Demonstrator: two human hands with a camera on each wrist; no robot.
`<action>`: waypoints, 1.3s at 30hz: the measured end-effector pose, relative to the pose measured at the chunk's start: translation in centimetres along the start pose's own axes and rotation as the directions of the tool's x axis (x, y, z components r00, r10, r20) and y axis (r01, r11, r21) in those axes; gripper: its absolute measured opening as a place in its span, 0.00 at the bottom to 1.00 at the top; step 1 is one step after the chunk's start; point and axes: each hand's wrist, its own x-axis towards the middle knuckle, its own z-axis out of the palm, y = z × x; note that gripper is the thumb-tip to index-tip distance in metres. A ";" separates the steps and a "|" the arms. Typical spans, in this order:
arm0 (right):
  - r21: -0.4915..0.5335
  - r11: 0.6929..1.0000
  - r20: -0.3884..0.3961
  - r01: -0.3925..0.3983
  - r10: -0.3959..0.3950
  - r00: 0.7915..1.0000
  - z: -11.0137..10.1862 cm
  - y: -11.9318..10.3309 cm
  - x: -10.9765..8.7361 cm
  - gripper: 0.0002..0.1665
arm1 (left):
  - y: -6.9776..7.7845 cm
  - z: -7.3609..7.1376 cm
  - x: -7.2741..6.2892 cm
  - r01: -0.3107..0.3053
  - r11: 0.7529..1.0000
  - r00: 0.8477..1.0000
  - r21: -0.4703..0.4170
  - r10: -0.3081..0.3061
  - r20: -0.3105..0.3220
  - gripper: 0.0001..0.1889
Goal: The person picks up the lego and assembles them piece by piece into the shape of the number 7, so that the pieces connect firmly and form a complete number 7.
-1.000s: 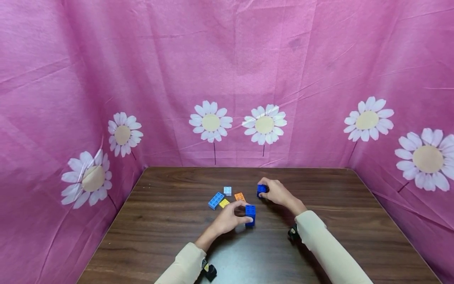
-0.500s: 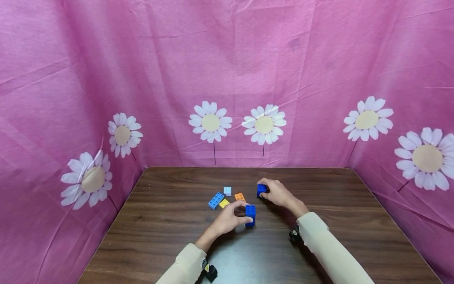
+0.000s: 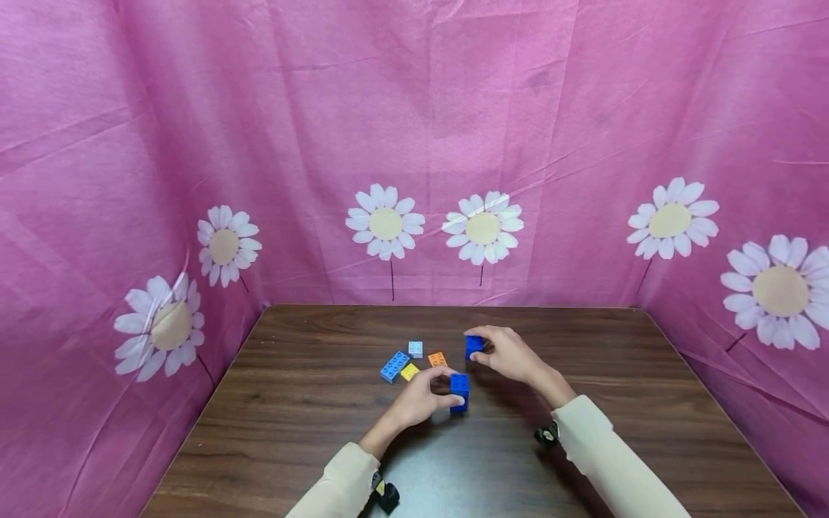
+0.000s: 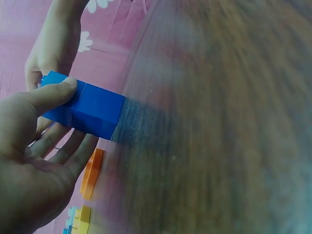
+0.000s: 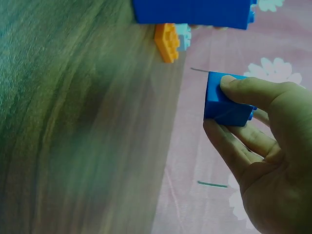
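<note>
My left hand (image 3: 413, 401) grips a stack of two dark blue toy building bricks (image 3: 460, 384), thumb on the near side. The seam between the two bricks shows in the left wrist view, where the stack (image 4: 97, 108) stands upright on the table. Behind it and to the right, my right hand (image 3: 510, 354) pinches a single dark blue brick (image 3: 474, 347) between thumb and fingers. In the right wrist view this brick (image 5: 225, 108) appears raised off the table, with its studs upward. A gap separates it from the stack.
Left of the hands lie an orange brick (image 3: 437, 358), a yellow brick (image 3: 409, 371), a light blue brick (image 3: 415, 349) and a longer blue brick (image 3: 395, 366). They rest on the brown wooden table (image 3: 311, 403). A pink flowered cloth (image 3: 427, 129) hangs around it.
My right hand has shifted slightly left with its single brick, and its forearm has swung a little right. The stack in my left hand has moved very slightly right.
</note>
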 end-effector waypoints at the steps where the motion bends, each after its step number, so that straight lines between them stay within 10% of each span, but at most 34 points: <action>1: 0.002 1.000 -0.002 0.004 -0.004 1.000 -0.1 -0.2 -0.1 0.28 | 0.0 0.0 0.0 -0.001 1.000 1.000 0.004 0.001 -0.001 0.15; 39: -0.055 0.992 0.034 0.114 -0.112 0.993 -2.1 -6.2 -3.0 0.28 | 0.0 -0.1 0.5 -0.001 1.000 0.999 -0.018 0.002 0.032 0.16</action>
